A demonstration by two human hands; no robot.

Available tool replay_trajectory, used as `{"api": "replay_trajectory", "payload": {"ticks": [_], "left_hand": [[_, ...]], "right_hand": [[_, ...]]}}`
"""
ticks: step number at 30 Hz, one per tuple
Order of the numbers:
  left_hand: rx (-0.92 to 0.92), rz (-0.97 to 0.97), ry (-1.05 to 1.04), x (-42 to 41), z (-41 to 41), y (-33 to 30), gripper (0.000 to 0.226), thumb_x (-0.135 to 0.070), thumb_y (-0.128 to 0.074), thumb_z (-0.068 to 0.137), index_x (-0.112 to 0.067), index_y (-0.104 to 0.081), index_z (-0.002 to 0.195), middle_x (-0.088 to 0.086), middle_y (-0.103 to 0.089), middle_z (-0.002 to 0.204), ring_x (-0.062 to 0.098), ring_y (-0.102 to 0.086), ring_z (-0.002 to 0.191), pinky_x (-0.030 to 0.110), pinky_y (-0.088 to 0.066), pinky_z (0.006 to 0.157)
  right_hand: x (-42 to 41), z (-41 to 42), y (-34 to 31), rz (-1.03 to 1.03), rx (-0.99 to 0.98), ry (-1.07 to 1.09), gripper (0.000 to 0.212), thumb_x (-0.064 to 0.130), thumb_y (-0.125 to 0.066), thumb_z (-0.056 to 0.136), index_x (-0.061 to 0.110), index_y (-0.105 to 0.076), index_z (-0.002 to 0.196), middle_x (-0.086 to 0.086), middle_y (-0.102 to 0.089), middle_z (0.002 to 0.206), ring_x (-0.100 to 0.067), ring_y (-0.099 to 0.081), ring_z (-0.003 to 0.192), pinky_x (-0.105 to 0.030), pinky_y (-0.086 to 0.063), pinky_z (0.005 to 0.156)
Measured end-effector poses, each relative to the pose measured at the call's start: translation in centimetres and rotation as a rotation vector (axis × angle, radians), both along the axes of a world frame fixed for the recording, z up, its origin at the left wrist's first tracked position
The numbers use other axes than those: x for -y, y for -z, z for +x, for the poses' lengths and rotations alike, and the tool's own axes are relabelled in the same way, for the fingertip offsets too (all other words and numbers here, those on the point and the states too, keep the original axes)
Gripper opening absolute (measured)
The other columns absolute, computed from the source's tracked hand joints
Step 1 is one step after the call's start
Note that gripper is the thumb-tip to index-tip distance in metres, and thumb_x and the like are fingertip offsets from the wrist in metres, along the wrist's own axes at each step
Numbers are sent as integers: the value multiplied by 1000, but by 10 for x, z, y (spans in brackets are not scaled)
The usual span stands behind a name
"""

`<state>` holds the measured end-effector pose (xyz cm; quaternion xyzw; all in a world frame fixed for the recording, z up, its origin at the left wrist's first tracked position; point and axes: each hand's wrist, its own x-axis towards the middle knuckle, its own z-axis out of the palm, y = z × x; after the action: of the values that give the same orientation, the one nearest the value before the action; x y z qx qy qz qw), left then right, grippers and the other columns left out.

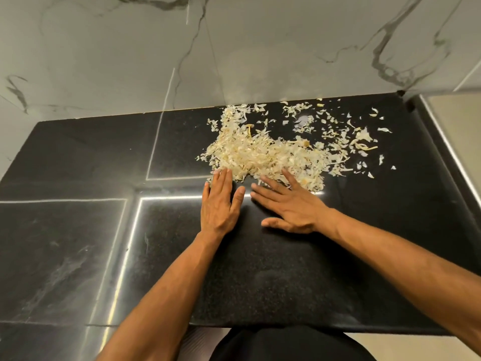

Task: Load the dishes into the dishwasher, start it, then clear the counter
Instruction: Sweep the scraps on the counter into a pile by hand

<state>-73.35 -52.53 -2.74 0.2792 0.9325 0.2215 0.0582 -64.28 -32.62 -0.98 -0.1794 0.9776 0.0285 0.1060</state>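
Black polished stone is what we are working on: the counter (260,269) runs under a marble-look wall (104,61), and on it lies a heap of pale papery peelings (263,155) (garlic or onion skins, we would guess, with a couple of dry stems in among them). The dense part of the heap sits just beyond our fingertips, and a thinner scatter of loose flakes (346,131) trails off to the right toward the back corner.

Both our hands lie flat on the stone with straight, spread fingers, gripping nothing. Our left hand (220,204) points straight ahead, its fingertips touching the near left edge of the heap. Our right hand (289,204) comes in at an angle, fingers pointing up and to the left, their tips in among the skins at the near right edge.

We judge this to be the counter-clearing part of the task, with the sweepings not yet gathered. The heap's long axis runs left to right, across the line of our arms, so the two hands bracket its near side. The stray flakes lie well to the right, nearer our right hand, which would most likely have to rake them in before anything is scooped up.
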Motion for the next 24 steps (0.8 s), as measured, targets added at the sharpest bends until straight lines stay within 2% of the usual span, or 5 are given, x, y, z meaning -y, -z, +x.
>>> {"api": "replay_trajectory", "payload": {"ticks": [6, 11, 15, 20, 24], "left_hand": [[-70, -44, 72, -24, 1, -1, 77, -64, -7, 92, -19, -6, 155, -3, 0, 162, 8, 8, 148, 33, 8, 120], [-138, -41, 56, -47, 8, -4, 77, -62, -10, 94, -16, -5, 155, -6, 7, 159, 10, 8, 148, 32, 11, 119], [-128, -91, 104, -67, 14, -2, 76, -65, -4, 92, -19, 7, 152, -5, 12, 159, 12, 14, 148, 36, 14, 119], [-131, -126, 151, -90, 24, 0, 76, -66, -2, 91, -21, 9, 152, -4, 14, 160, 11, 18, 147, 36, 15, 119], [-159, -187, 182, -94, 27, 2, 77, -65, -1, 91, -19, 8, 153, -4, 17, 159, 11, 19, 147, 37, 16, 119]], "right_hand": [[-21, 12, 7, -1, 8, 147, 76, 70, 0, 92, 28, 12, 153, 9, 20, 158, -16, 30, 143, -53, 25, 112], [-47, 25, 7, -67, -97, 243, 75, 72, 6, 90, 30, 9, 152, 6, 14, 160, -21, 22, 147, -50, 25, 113], [-87, 43, 8, -154, -171, 593, 78, 73, 7, 89, 29, 7, 154, 1, 18, 161, -19, 22, 147, -48, 23, 114], [-141, 56, 12, -252, -201, 1045, 81, 67, -15, 94, 17, 1, 156, -12, 11, 162, -25, 12, 149, -46, 8, 120], [-145, 49, 16, -258, -146, 1129, 87, 70, -11, 92, 11, 3, 155, -18, 5, 162, -29, 6, 150, -45, 4, 122]]}}
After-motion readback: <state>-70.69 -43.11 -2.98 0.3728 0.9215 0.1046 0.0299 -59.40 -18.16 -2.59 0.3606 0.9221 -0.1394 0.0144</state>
